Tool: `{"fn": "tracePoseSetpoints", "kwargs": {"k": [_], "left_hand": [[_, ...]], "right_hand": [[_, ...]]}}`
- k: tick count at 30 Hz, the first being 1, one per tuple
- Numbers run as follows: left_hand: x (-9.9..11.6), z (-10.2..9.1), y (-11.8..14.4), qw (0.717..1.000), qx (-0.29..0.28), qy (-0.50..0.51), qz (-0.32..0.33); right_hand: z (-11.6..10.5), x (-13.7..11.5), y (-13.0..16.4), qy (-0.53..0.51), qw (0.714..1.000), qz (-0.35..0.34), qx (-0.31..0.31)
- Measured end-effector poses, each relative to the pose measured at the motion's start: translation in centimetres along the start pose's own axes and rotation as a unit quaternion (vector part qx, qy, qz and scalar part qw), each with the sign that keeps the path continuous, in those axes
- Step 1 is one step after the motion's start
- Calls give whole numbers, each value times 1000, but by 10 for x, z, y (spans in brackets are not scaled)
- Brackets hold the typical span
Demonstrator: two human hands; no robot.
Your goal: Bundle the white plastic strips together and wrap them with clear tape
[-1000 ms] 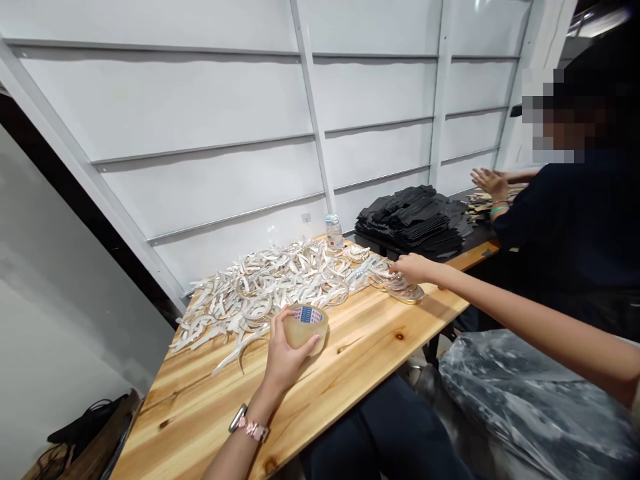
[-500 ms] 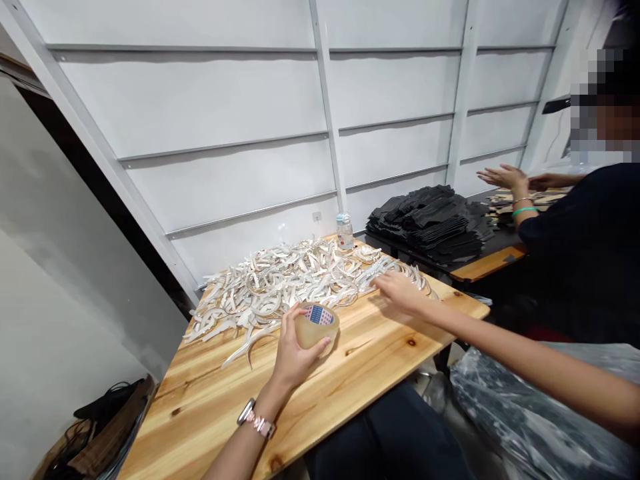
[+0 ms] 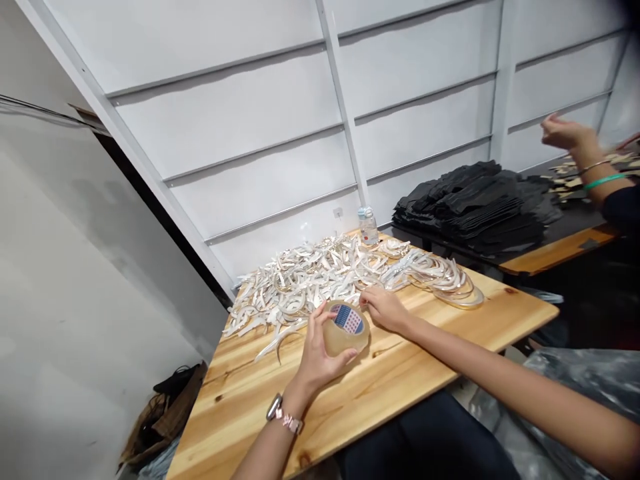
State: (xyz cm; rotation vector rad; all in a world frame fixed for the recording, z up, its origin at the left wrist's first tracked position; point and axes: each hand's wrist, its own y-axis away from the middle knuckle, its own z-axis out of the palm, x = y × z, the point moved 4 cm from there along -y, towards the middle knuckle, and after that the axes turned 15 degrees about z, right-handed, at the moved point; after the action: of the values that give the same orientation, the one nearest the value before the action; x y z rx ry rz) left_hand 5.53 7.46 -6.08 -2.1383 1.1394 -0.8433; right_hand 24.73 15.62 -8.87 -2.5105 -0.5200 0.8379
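Observation:
My left hand (image 3: 317,360) is wrapped round a wide roll of clear packing tape (image 3: 344,345), thumb on the near side and fingers over the top. A blue and pink printed label shows inside its core. My right hand (image 3: 384,310) is beside the far right edge of the roll, its fingers bent together. Whether a tape end lies between those fingertips is too small to make out. Behind both hands spreads a heap of curved white and silvery strips (image 3: 325,270). To the right, more of them form a looped bundle (image 3: 453,277).
The wooden table (image 3: 250,407) carries the strips and a clear bottle (image 3: 369,227) at its back edge. Stacked black sheets (image 3: 465,207) lie on a dark table to the right, where a co-worker's hand (image 3: 570,133) is raised. Clear plastic sheeting (image 3: 575,380) lies lower right.
My right hand has moved left from the bundled strips to the tape roll. My left hand keeps its hold on the roll. The view has swung left.

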Motion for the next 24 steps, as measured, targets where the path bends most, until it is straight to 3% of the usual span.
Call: {"fn": "tracePoseSetpoints", "kwargs": {"k": [16, 24], "left_hand": [[-5, 0, 4, 999, -8, 18, -26], [-8, 0, 11, 1000, -11, 18, -22]], "right_hand": [[-9, 13, 0, -51, 996, 80, 3], [-6, 17, 1, -62, 995, 73, 34]]}}
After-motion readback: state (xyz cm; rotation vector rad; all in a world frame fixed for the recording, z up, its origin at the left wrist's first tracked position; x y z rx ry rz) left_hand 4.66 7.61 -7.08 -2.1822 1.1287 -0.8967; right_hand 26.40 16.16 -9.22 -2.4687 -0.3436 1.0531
